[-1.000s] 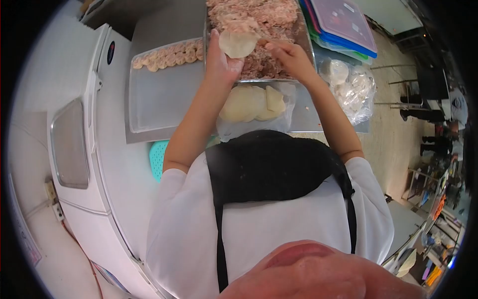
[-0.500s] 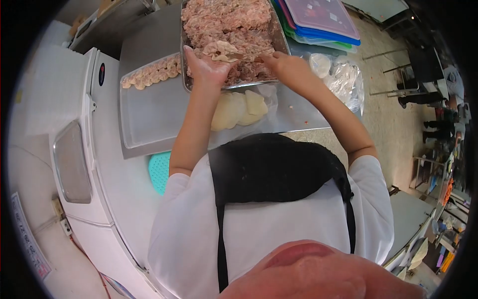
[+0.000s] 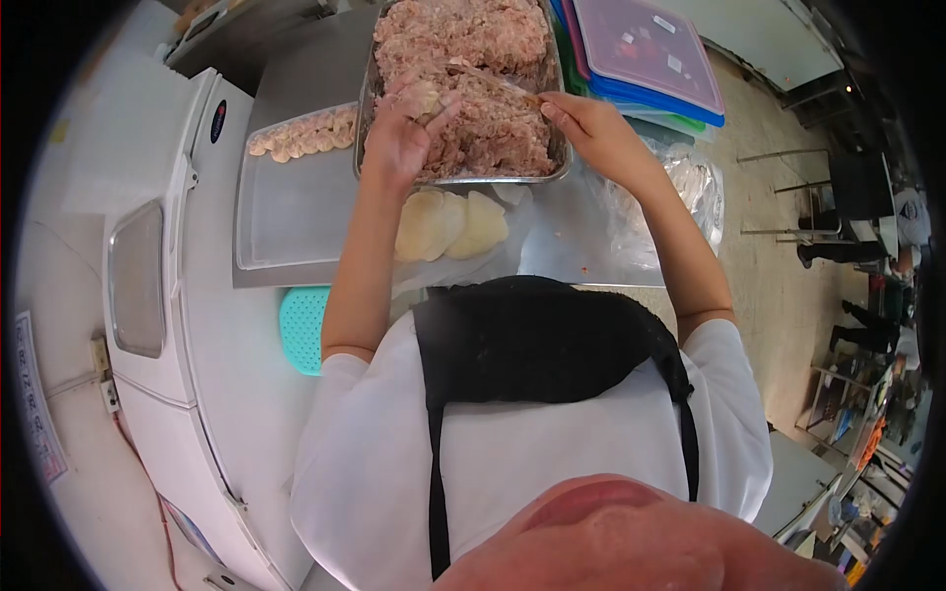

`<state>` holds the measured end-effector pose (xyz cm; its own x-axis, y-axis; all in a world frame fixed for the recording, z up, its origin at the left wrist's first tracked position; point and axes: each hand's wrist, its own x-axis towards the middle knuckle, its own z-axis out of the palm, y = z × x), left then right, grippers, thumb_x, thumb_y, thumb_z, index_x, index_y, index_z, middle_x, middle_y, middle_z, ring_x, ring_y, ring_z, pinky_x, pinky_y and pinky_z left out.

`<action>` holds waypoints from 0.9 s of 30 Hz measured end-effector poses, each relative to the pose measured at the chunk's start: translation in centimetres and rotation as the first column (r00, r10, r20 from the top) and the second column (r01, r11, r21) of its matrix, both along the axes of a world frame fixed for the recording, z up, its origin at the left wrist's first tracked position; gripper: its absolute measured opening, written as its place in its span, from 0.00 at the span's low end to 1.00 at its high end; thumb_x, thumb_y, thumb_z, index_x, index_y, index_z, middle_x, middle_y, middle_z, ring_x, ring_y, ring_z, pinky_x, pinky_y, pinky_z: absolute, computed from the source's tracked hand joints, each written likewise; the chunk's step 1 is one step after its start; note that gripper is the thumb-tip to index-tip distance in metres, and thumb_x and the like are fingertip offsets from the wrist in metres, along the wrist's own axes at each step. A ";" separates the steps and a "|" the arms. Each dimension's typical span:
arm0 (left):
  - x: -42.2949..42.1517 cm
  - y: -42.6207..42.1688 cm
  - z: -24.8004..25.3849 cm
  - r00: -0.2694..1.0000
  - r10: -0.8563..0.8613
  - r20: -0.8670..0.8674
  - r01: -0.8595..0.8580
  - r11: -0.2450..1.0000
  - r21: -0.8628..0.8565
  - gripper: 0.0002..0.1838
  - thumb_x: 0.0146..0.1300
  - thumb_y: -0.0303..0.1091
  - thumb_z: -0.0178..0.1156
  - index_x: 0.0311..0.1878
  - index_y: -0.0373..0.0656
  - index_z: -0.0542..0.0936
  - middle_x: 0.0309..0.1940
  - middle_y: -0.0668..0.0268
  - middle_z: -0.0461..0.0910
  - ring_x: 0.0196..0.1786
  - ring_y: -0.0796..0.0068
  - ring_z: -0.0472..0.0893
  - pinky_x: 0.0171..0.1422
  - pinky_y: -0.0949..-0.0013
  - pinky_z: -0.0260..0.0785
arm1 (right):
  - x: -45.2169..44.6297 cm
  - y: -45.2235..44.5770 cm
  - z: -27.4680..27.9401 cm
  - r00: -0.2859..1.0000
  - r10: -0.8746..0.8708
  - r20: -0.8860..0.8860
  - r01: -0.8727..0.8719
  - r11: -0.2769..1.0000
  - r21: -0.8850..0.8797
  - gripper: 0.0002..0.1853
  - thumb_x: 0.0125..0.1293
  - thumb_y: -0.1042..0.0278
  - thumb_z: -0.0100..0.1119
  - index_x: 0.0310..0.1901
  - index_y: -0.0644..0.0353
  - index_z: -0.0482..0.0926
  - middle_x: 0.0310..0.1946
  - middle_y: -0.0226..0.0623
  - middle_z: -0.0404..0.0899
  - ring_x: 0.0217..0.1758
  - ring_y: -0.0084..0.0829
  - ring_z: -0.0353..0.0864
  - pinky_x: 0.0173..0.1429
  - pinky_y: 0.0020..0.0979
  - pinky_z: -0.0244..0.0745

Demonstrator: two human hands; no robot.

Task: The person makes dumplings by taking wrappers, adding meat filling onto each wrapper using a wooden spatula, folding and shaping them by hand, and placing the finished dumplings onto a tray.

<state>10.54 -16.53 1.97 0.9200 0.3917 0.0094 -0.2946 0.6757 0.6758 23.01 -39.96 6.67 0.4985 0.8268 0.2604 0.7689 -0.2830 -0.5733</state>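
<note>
Pale floor (image 3: 759,212) stretches away on my right, with dark furniture and people small at its far side, and a white fridge (image 3: 241,325) stands close on my left. Before me the metal bench (image 3: 567,246) carries everything I work among. Largest on it is the deep pan (image 3: 493,180), straight ahead, heaped with ground meat (image 3: 473,39) that slopes lower toward my side. Left of the pan lies a flat tray (image 3: 296,212), most of its surface bare, with pleated dumplings (image 3: 305,136) packed along its far edge. Right of the pan, coloured lids (image 3: 650,49) are stacked, a see-through pinkish one on top of a blue one, and just nearer to me sits a crumpled clear bag (image 3: 695,187). Between the pan and my black apron (image 3: 552,340), round pale wrappers (image 3: 448,227) overlap on clear plastic. Off the bench's near edge, below the tray, a teal basket (image 3: 302,330) shows beside my left forearm. My left hand (image 3: 402,128) is over the pan's left part, fingers curled around a pale bit of dough (image 3: 425,98); blur hides its exact shape. My right hand (image 3: 588,133), at the pan's right rim, has its grip pinched together on the end of a thin stick (image 3: 498,84), which points leftward across the meat.
</note>
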 end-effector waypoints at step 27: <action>0.0 0.4 -3.0 0.849 0.317 -0.422 0.281 0.405 0.870 0.36 0.53 0.44 0.72 0.63 0.42 0.69 0.46 0.64 0.79 0.42 0.72 0.79 0.47 0.67 0.71 | 5.1 -2.8 -5.7 0.951 0.064 0.302 0.025 0.959 -0.282 0.13 0.68 0.60 0.53 0.51 0.49 0.80 0.34 0.38 0.80 0.41 0.44 0.80 0.43 0.41 0.75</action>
<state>10.51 -16.15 -1.04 0.8957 0.4423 -0.0455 0.2419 -0.3989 0.8845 28.08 -42.74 0.93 0.4148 0.8967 0.1543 0.9007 -0.3805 -0.2097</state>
